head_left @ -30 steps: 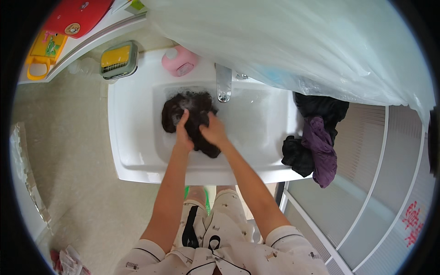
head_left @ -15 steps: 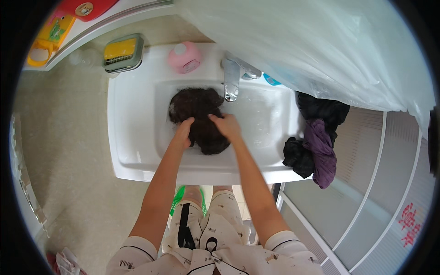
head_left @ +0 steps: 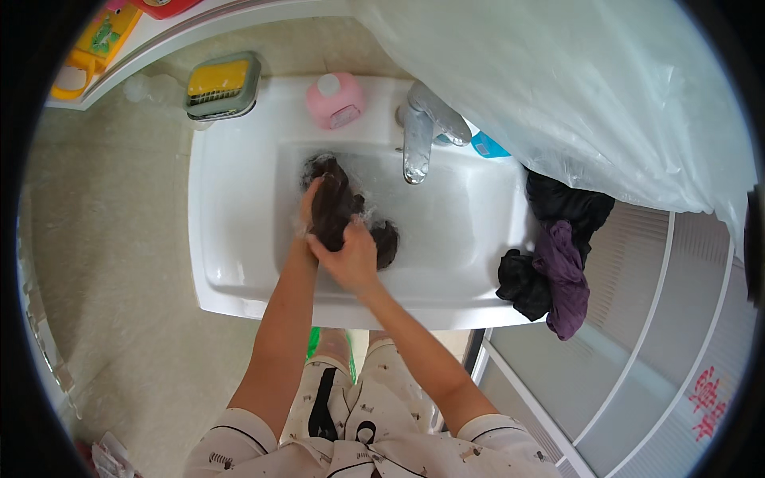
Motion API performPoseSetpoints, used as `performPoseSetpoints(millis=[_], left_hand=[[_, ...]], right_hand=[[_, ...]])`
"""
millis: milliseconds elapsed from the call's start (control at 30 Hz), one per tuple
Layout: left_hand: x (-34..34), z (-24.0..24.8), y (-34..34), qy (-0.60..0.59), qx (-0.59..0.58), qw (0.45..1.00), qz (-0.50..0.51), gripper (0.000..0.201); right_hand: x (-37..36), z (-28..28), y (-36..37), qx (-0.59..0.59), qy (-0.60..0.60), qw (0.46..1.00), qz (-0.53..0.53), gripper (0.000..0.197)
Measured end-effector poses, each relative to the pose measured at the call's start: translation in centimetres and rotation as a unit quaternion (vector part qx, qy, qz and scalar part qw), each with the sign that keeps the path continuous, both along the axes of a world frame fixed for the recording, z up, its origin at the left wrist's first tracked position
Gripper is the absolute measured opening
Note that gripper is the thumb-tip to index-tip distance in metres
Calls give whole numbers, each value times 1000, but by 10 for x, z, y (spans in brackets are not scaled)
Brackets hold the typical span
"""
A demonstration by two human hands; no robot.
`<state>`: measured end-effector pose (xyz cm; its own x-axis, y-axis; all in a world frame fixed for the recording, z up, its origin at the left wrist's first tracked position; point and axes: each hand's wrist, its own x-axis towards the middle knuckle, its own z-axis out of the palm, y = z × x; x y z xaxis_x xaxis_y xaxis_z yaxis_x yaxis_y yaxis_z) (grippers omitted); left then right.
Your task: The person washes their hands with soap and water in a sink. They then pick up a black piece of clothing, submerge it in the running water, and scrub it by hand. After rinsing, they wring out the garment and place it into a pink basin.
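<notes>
A wet, dark brown cloth (head_left: pixel 333 209) is bunched up in the white sink (head_left: pixel 470 275), in cloudy water. One fold of it rises between my hands, while other parts lie in the water to either side. My left hand (head_left: pixel 308 209) is closed around the left side of that fold, its fingers partly hidden behind the fabric. From the near right, my right hand (head_left: pixel 351 256) grips the same cloth, thumb and fingers pressed on it. Little splashes show around the fabric. Just beyond and right of my hands hangs the chrome faucet (head_left: pixel 417 147) spout.
A pink bottle (head_left: pixel 335 102) and a grey soap dish with yellow soap (head_left: pixel 219 77) stand along the back rim. Black clothes (head_left: pixel 524 284) and a purple garment (head_left: pixel 562 279) drape over the right rim. A translucent plastic sheet (head_left: pixel 574 80) hangs at the upper right.
My hands have come closer together, the right one moving left and nearer to me. The cloth, spread wide before, is now gathered into a fold between them, with more water showing.
</notes>
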<state>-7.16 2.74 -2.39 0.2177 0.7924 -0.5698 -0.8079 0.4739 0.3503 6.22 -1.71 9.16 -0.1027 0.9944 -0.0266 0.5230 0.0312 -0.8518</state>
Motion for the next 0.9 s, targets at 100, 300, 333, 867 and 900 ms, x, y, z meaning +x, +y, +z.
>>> performPoseSetpoints(millis=[100, 300, 333, 867, 900], left_hand=[[5, -22, -15, 124, -38, 992, -3, 48], [43, 60, -9, 227, -145, 963, -15, 35], [32, 59, -13, 301, -113, 947, -28, 38], [0, 10, -16, 51, 63, 997, -3, 35], [18, 22, -9, 91, -4, 996, -7, 35]], right_hand=[[-13, 13, 7, -36, -74, 995, -56, 35], [61, -62, 90, -96, -213, 972, -31, 51], [67, -60, 94, -87, -206, 973, -52, 50], [-17, 7, 6, -29, -12, 999, -19, 39], [-5, -12, 16, -1, -35, 998, -53, 37]])
